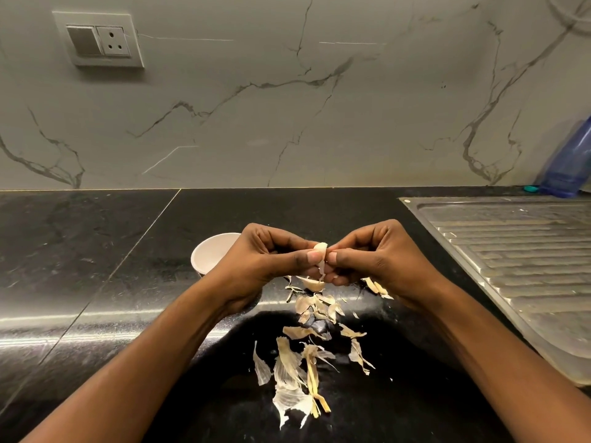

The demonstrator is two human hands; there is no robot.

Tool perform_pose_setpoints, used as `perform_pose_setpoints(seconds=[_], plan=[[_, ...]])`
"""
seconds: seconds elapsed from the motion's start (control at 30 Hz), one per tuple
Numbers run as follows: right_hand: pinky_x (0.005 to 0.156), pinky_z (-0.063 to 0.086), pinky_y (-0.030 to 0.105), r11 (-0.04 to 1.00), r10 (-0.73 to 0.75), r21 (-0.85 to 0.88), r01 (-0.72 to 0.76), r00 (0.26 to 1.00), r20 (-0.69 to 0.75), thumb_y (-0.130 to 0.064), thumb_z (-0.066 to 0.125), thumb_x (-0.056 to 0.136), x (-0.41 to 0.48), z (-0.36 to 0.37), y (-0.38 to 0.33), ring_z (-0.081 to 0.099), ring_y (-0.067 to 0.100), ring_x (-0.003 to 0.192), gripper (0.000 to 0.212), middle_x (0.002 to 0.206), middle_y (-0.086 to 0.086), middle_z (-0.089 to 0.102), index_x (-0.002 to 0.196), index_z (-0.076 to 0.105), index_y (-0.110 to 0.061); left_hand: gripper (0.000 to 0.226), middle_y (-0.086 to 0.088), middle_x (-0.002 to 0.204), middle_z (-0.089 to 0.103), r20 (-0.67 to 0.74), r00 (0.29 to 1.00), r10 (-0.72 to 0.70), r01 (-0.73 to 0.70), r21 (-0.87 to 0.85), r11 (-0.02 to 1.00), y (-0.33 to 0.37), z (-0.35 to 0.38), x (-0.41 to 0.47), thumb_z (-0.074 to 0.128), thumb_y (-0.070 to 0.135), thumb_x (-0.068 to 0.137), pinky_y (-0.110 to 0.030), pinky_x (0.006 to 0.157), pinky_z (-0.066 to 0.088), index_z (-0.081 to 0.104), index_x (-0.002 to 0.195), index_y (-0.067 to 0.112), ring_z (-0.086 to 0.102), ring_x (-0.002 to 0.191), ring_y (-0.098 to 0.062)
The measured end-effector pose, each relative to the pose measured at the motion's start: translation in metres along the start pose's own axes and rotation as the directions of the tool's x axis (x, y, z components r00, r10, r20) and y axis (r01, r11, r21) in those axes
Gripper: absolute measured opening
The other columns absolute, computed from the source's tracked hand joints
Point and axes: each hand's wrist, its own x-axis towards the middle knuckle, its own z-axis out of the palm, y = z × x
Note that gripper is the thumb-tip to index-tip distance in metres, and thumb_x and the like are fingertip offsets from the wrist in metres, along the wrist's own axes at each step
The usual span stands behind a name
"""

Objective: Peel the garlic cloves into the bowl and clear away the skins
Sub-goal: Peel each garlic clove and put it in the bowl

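Pinching one garlic clove [320,248], seemingly half-peeled, both hands [323,260].

Garlic clove [320,248] between both hands' fingers [315,258]

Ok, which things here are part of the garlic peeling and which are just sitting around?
Part of the job:
clove, held between left hand and right hand
bowl, behind the left hand
skins, scattered on the counter
unpeeled clove under the hands

Just lying about:
blue bottle
drainboard
wall socket
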Motion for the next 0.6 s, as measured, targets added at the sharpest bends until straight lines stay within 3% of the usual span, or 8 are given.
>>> perform_pose_setpoints(seconds=[0.27, 0.6], plan=[[0.064, 0.063, 0.029, 0.998, -0.039, -0.045, 0.037, 0.998, -0.051, -0.006, 0.083, 0.086, 0.003, -0.003, 0.002, 0.077, 0.027, 0.07, 0.011, 0.085, 0.018, 0.079, 0.095, 0.081, 0.001, 0.032, -0.026, 0.121, 0.073, 0.047, 0.997, -0.064, 0.068, -0.082, 0.994, -0.004, -0.002, 0.002, 0.065, 0.004, 0.095, -0.05, 0.104, 0.054, 0.071, 0.126, -0.004, 0.069, 0.118, -0.044], [0.079, 0.067, 0.046, 0.991, 0.003, -0.135, -0.007, 0.999, -0.032, -0.017, 0.083, 0.088, 0.006, -0.006, 0.01, 0.079, 0.033, 0.083, 0.014, 0.088, 0.011, 0.081, 0.099, 0.084, -0.008, 0.035, -0.017, 0.121, 0.076, 0.068, 0.998, -0.015, 0.005, 0.146, 0.989, -0.006, -0.001, 0.0, 0.067, 0.008, 0.098, -0.052, 0.105, 0.056, 0.068, 0.132, -0.001, 0.072, 0.115, -0.038]])
